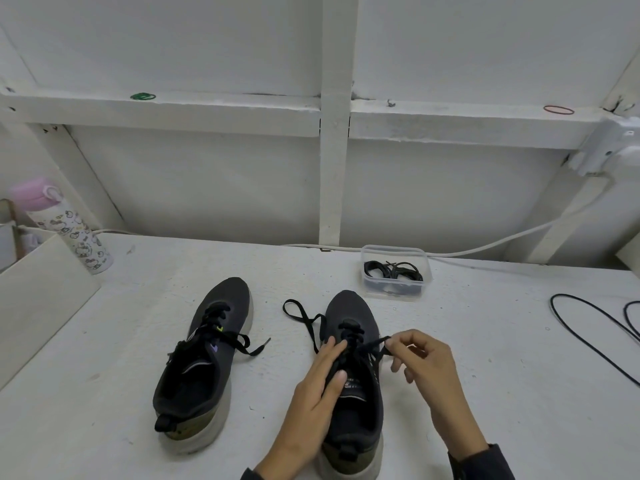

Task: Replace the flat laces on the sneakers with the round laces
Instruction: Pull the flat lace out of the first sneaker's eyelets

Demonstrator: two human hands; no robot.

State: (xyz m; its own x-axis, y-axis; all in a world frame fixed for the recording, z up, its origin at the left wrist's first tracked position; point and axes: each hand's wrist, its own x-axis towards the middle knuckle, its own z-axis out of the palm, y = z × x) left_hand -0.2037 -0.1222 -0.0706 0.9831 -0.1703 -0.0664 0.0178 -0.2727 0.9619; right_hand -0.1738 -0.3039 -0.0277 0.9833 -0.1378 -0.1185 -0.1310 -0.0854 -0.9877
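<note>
While two sneakers [204,344] [350,310] abreast: left hand [311,393] spread on one, right hand [429,372] tight on its flat lace [375,342].

The left sneaker [227,301] and right sneaker [349,306] are charcoal black with cream soles and olive heels. Their flat laces [350,330] are black. At 1 o'clock, black round laces [393,270] lie in a clear tub [394,250]. At 9 o'clock stands a white, cartoon-printed bottle [83,244] with a pink lid [34,195]. There are 2 rubber bands: a green band [142,96] at 11 o'clock and a red band [558,110] at 2 o'clock.

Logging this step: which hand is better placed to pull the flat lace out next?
Probably the right hand: it pinches the flat lace, while the left hand lies flat on the sneaker.
</note>
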